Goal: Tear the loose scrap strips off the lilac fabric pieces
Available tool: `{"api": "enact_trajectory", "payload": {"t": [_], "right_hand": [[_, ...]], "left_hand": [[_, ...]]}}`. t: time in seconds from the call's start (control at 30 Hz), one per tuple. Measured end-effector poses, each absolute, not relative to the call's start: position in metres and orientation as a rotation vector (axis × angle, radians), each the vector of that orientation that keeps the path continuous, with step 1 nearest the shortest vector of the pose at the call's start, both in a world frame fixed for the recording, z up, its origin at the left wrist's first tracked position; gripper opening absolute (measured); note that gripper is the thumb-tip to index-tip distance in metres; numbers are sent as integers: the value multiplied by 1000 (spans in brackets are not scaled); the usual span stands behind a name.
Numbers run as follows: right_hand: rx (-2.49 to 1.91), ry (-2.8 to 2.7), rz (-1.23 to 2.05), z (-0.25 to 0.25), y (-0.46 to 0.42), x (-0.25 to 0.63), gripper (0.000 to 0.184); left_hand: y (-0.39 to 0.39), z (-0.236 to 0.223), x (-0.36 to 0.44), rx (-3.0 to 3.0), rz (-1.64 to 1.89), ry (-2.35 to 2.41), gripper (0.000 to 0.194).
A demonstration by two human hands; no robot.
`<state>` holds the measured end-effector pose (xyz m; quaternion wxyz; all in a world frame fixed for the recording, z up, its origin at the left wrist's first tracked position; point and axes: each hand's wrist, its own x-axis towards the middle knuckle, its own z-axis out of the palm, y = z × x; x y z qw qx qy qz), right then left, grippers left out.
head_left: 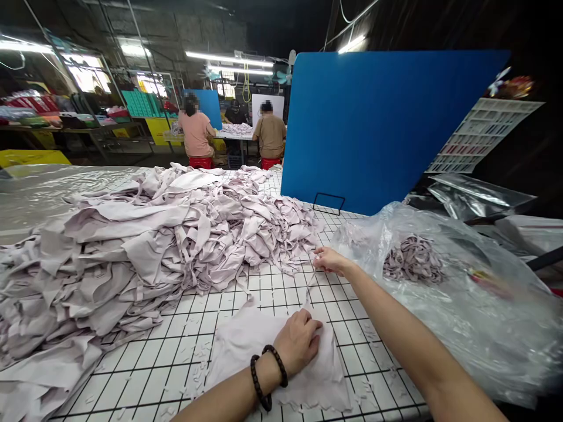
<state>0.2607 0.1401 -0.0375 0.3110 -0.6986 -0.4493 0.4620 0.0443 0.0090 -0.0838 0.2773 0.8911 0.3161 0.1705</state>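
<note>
A pale lilac camisole top [246,346] lies spread on the grid-marked table [153,363], its thin straps pointing away from me. My left hand [298,343], with two dark bead bracelets on the wrist, presses on the top near the base of the right strap, its fingers bent and closed against the cloth. Stretched farther out, my right hand [329,261] pinches the upper end of that strap [310,287] and holds it drawn up from the garment. Small white scraps are scattered on the table around the top.
A large heap of similar lilac garments [176,234] covers the left and back of the table. To the right lies a clear plastic bag [475,328] with bundled lilac strips [413,259]. A blue board [378,129] stands behind; people [197,132] sit at another table.
</note>
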Motion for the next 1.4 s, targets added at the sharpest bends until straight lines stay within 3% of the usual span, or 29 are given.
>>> {"api": "enact_trajectory", "payload": {"t": [0.07, 0.33, 0.43, 0.6, 0.8, 0.97, 1.13, 1.27, 1.4], "right_hand": [[-1917, -1265, 1066, -43, 142, 261, 42], [-1961, -1427, 687, -49, 144, 262, 26], [-1938, -1407, 729, -43, 144, 260, 11], [-1818, -1341, 837, -16, 134, 247, 34], [-1411, -1761, 847, 1, 74, 222, 29], [-1404, -2004, 717, -16, 38, 213, 25], [-1589, -1545, 876, -21, 14, 207, 29], [-1611, -1204, 1405, -17, -17, 196, 44], [-1503, -1036, 1552, -22, -35, 184, 38]], "left_hand": [[9, -84, 44, 2395, 458, 850, 32], [9, -85, 45, 2380, 465, 854, 32], [8, -86, 45, 2364, 477, 854, 33], [12, -80, 41, 2111, 604, 779, 27], [37, -54, 35, 920, 744, 649, 54], [38, -39, 31, 762, 582, 652, 38], [23, -36, 29, 703, 533, 674, 31], [9, -38, 30, 733, 539, 665, 52], [-6, -48, 35, 756, 514, 667, 85]]}}
